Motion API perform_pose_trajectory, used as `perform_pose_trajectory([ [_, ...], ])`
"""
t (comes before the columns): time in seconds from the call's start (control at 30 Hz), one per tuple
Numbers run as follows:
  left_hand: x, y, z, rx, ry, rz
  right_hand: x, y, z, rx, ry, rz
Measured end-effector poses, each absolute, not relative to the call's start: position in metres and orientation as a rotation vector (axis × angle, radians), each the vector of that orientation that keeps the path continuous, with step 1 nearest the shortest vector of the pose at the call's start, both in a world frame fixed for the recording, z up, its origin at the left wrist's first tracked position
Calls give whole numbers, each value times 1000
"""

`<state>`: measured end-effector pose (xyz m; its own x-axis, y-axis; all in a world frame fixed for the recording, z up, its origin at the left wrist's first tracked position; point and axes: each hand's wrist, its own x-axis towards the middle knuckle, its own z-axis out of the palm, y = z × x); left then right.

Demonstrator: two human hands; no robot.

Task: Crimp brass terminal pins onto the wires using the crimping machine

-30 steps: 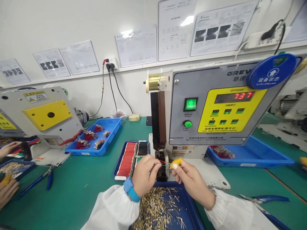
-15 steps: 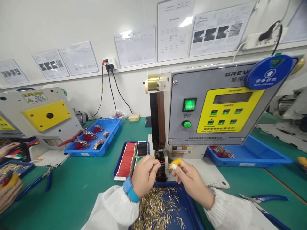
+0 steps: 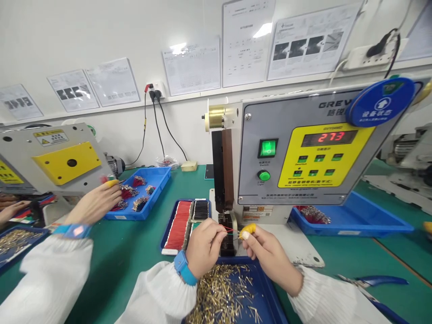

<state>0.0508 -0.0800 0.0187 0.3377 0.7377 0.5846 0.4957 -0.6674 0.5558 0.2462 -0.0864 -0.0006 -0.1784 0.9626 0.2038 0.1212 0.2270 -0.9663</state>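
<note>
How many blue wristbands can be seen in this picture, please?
2. One blue wristband is on the wrist of the person's left hand; another blue wristband is on the co-worker's outstretched hand, at the picture's left. More may be hidden.

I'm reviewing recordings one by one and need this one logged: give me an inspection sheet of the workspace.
Surface: green tabletop.
Work items: thin wires at the machine; red wires and black wires sorted in a divided tray; loose brass-coloured pieces in the blue tray.
Clutter: pliers at right; pale yellow block near the wall.
Grips: left grip and right grip pinch the thin wires.
Cables: black cables hang from a wall outlet.
Surroundings: a co-worker's hand by the blue bin at left; papers on the wall.
</note>
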Motion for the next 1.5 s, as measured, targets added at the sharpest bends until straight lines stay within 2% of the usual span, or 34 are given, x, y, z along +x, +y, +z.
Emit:
perform_pose_trajectory([
  [1.5, 51, -80, 20, 2347, 1094, 1237, 247, -86, 0, -1079, -1544, 1085],
])
